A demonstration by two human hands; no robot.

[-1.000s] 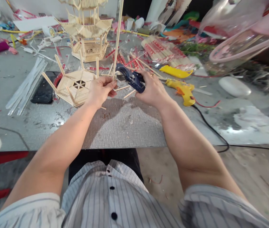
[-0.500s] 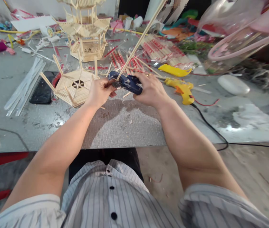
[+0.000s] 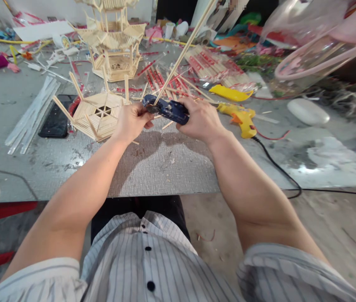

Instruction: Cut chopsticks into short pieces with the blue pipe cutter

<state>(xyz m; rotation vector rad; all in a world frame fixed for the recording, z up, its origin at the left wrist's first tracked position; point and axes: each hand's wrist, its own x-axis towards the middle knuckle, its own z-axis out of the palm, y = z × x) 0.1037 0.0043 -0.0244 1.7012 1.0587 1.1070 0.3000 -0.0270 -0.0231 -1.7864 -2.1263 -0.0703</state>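
Observation:
My right hand (image 3: 200,119) is closed round the handles of a dark blue hand cutter (image 3: 171,110). Long thin wooden sticks (image 3: 186,48), held close together, slant up and to the right from the cutter's jaws. My left hand (image 3: 133,121) pinches at the jaw end, where the lower ends of the sticks are; its fingertips partly hide them. Left of that hand lies a six-sided stick base (image 3: 91,110) with short upright posts at its corners. Behind it stands a tiered pagoda model (image 3: 115,46) made of similar sticks.
A yellow glue gun (image 3: 239,119) with a black cord lies right of my right hand. Nearby are a yellow-handled blade (image 3: 231,93), a white oval object (image 3: 308,112) and packaged sticks (image 3: 209,67). Clear glue sticks (image 3: 33,115) and a phone (image 3: 56,119) lie on the left.
The upper end of the sticks has tipped slightly to the left. Both hands keep nearly the same place and grip.

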